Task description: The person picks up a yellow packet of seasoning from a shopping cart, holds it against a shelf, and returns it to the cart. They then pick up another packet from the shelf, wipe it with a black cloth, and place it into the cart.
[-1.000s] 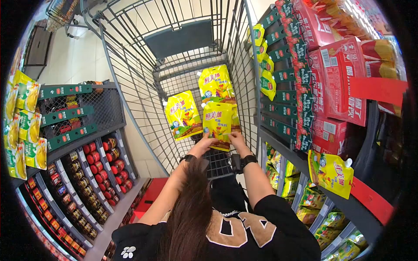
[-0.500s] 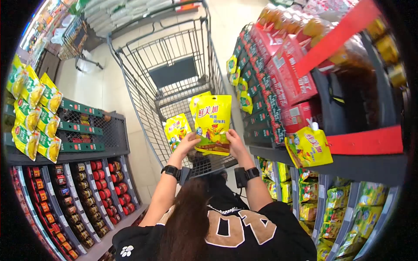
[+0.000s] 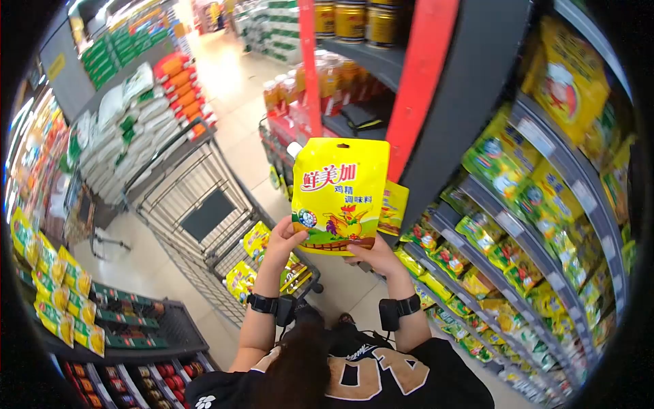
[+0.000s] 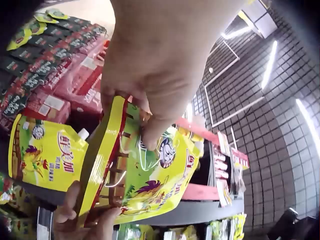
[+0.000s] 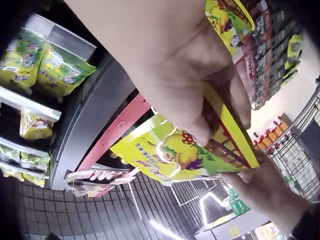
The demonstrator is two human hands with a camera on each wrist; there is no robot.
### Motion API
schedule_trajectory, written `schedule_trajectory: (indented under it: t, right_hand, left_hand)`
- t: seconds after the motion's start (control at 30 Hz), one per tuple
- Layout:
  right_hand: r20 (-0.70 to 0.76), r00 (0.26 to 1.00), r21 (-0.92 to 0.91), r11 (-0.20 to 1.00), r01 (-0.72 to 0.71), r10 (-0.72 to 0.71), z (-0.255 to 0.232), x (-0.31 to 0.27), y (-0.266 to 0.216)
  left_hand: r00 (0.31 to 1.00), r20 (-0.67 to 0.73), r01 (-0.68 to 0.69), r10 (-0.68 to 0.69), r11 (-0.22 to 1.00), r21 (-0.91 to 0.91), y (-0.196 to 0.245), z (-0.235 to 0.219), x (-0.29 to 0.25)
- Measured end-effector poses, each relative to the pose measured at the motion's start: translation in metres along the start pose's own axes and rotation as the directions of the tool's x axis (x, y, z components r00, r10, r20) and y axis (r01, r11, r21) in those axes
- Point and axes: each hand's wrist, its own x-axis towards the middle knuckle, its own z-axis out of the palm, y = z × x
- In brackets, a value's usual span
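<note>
A yellow spouted pouch (image 3: 340,194) printed with a chicken is held upright in front of the body, by its lower corners. The left hand (image 3: 279,249) grips the lower left corner, thumb on the front; the right hand (image 3: 376,256) pinches the lower right. In the left wrist view, the left hand (image 4: 150,95) holds the pouch (image 4: 155,180) with fingers behind it. The right wrist view has the right hand (image 5: 185,75) with its thumb on the face of the pouch (image 5: 175,150). A similar pouch (image 3: 394,208) sits partly hidden behind the held one.
A shopping cart (image 3: 197,273) with several yellow pouches (image 3: 240,281) stands at the left. Shelves (image 3: 518,225) of packaged goods curve along the right, beside a red-edged post (image 3: 426,75). A rack with pouches (image 3: 65,290) is at the lower left, and stacked sacks (image 3: 136,116) stand behind.
Both hands have lifted the pouch up out of the cart and moved it rightward. The view has turned right, so the cart now appears at the left and the right-hand shelves fill more of it.
</note>
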Motion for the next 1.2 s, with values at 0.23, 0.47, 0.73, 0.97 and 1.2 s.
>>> schedule_trajectory:
  t: [0.23, 0.47, 0.73, 0.97, 1.2]
  right_hand:
    - [-0.398, 0.87, -0.26, 0.945, 0.198, -0.291, -0.012, -0.039, -0.014]
    - [-0.453, 0.751, -0.394, 0.864, 0.314, -0.48, -0.002, -0.042, -0.066]
    - [-0.346, 0.58, -0.442, 0.673, 0.593, -0.737, 0.021, -0.003, -0.169]
    - [-0.289, 0.35, -0.601, 0.454, 0.658, -0.891, 0.039, 0.021, -0.229]
    - [-0.273, 0.233, -0.72, 0.359, 0.594, -0.933, 0.034, 0.037, -0.277]
  left_hand:
    - [0.971, 0.239, -0.044, 0.027, 0.997, 0.066, 0.016, 0.066, 0.036]
    - [0.933, 0.334, -0.119, 0.133, 0.991, -0.064, 0.038, 0.097, 0.069]
    - [0.882, 0.331, -0.317, 0.336, 0.942, -0.114, 0.137, 0.131, 0.118]
    - [0.841, 0.316, -0.429, 0.438, 0.897, -0.101, 0.189, 0.143, 0.155]
    - [0.782, 0.347, -0.459, 0.518, 0.855, -0.242, 0.22, 0.174, 0.19]
